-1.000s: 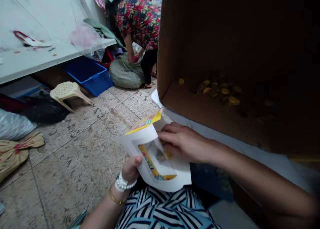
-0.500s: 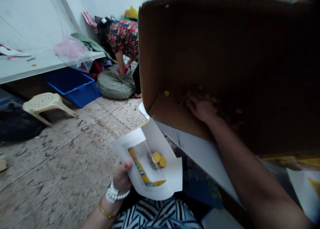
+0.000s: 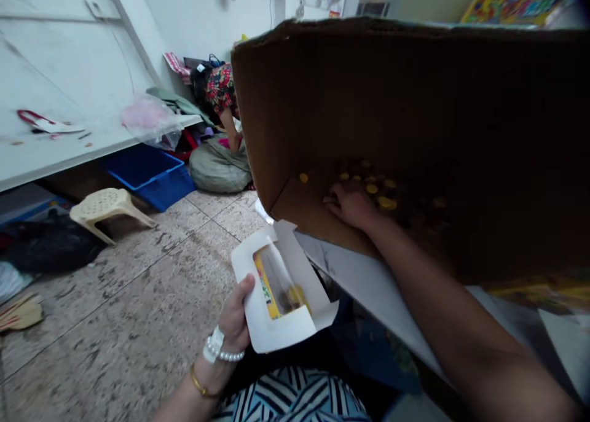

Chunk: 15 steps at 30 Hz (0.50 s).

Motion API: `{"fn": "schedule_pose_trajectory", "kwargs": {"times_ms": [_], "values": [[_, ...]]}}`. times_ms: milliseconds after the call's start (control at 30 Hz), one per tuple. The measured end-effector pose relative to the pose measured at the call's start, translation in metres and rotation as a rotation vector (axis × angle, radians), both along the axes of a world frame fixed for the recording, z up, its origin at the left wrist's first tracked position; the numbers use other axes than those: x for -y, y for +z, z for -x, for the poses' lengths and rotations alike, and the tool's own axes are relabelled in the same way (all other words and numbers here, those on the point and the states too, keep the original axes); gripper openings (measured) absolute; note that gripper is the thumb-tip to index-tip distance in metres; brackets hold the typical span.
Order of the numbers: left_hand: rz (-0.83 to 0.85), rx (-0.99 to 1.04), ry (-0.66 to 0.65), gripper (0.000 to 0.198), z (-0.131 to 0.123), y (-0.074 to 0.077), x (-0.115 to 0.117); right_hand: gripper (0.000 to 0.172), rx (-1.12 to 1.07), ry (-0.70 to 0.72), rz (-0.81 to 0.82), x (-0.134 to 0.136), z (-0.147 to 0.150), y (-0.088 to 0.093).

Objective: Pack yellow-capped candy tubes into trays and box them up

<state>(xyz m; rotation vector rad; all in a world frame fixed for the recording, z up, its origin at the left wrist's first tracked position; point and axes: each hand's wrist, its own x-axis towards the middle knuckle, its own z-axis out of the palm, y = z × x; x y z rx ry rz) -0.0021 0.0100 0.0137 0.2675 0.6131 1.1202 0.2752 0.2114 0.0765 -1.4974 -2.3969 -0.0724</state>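
My left hand grips the left edge of an open white box, thumb on top. Through the box's clear window, yellow round pieces show beside a printed yellow strip. My right hand reaches inside a large brown cardboard carton, low near its front wall. Its fingers are curled together; whatever they hold, if anything, is hidden. Several yellow discs lie just beyond that hand, and a single disc sits apart near the carton's left corner.
A bending person in a flowered top reaches into a grey-green sack. A blue crate and a cream stool stand on the floor by a white table. Printed yellow packaging is behind the carton.
My right hand has shifted left and toward me inside the carton, uncovering more discs. The white box in my left hand has turned and tilted. The view has shifted too.
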Motion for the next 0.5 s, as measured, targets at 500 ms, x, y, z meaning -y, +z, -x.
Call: {"fn": "schedule_pose_trajectory", "kwargs": {"times_ms": [500], "values": [[0.011,-0.163,0.177,0.062,0.017,0.037,0.031,0.015,-0.355,0.725,0.703,0.134,0.105,0.045]]}}
